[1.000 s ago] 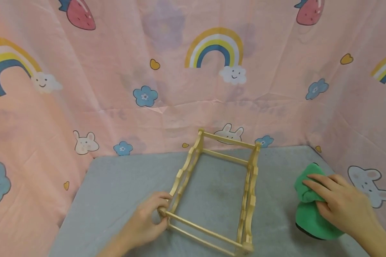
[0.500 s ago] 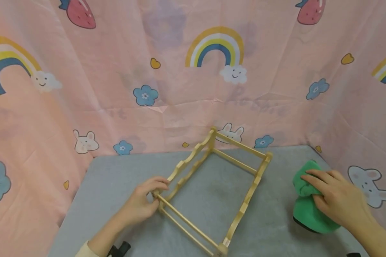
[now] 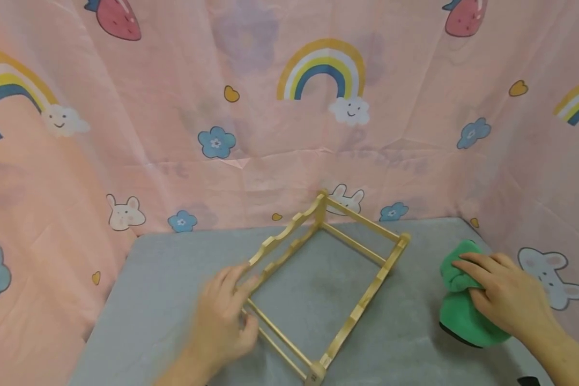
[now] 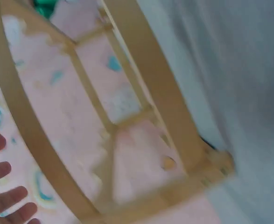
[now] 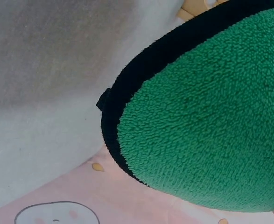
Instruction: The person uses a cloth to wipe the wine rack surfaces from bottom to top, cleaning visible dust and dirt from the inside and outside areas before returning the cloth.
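A light wooden rack [image 3: 360,308], an open frame with wavy-edged side rails and thin crossbars, stands slantwise on the grey table. Over its near left corner is my left hand [image 3: 222,324], blurred, with the fingers spread. In the left wrist view those fingers [image 4: 8,193] are apart from the wooden rail [image 4: 151,74] and hold nothing. My right hand [image 3: 509,297] grips a bunched green terry cloth [image 3: 470,321] to the right of the rack. The cloth's black edging [image 5: 122,93] fills much of the right wrist view; that hand's grip is mostly hidden there.
A grey cover lies over the table [image 3: 173,273]. Pink curtain [image 3: 280,123] with rainbows, rabbits and flowers hangs at the back and both sides. The rack's far end stands close to the back curtain. A small black object [image 3: 529,381] shows beneath the right forearm.
The rack has turned clockwise, its far end swinging right and its near end left. My left hand has let go of the near left corner. The right hand has barely moved with the cloth.
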`<state>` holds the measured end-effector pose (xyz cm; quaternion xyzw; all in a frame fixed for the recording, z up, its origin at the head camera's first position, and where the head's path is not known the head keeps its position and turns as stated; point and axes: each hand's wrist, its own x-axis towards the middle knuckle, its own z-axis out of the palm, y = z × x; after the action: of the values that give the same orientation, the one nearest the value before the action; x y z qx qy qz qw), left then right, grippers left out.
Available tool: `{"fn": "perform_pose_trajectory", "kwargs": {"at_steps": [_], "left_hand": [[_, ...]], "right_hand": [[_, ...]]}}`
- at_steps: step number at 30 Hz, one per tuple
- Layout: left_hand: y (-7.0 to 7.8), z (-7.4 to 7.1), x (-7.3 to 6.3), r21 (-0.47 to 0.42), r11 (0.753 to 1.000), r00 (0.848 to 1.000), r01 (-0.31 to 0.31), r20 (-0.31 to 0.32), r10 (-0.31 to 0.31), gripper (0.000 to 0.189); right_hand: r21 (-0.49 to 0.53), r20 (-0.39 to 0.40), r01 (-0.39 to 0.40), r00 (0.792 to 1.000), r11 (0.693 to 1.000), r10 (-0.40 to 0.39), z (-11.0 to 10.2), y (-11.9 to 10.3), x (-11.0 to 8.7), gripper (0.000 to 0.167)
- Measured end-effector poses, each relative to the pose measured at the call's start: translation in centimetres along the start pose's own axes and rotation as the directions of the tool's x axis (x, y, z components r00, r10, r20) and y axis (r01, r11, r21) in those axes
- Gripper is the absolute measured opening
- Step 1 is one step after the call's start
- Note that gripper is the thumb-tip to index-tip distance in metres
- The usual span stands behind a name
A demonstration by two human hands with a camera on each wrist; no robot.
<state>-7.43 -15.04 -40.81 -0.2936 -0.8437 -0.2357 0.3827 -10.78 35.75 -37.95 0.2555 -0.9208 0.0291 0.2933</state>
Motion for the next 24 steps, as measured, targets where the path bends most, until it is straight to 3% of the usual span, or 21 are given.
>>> {"fn": "perform_pose_trajectory", "kwargs": {"at_steps": [3,9,13,19,24], "left_hand": [[2.5,0.2,-0.2,-0.017,0.999,0.997,-0.049,-0.065,0.048,0.055],[5.8,1.4,-1.4,-0.021,0.992,0.990,-0.127,-0.060,0.126,0.049],[7.4,2.5,-2.0,-0.029,0.989,0.988,-0.144,-0.062,0.142,0.055],[9.1,4.5,-2.6,0.038,0.979,0.977,-0.199,-0.072,0.201,0.070],[10.1,5.5,-2.9,0.066,0.979,0.981,-0.192,-0.011,0.193,0.067]], "right_hand": [[-0.004,0.008,-0.006,1.000,1.000,0.006,-0.1,0.0,-0.1,0.052],[0.004,0.006,-0.010,1.000,1.000,0.010,0.0,-0.1,0.0,0.052],[0.025,-0.006,0.002,1.000,1.000,-0.001,0.3,-0.3,-0.1,0.051],[0.032,-0.008,0.019,1.000,0.999,-0.019,0.5,-0.2,-0.2,0.051],[0.025,0.004,0.019,1.000,1.000,-0.019,0.6,-0.2,-0.4,0.051]]}}
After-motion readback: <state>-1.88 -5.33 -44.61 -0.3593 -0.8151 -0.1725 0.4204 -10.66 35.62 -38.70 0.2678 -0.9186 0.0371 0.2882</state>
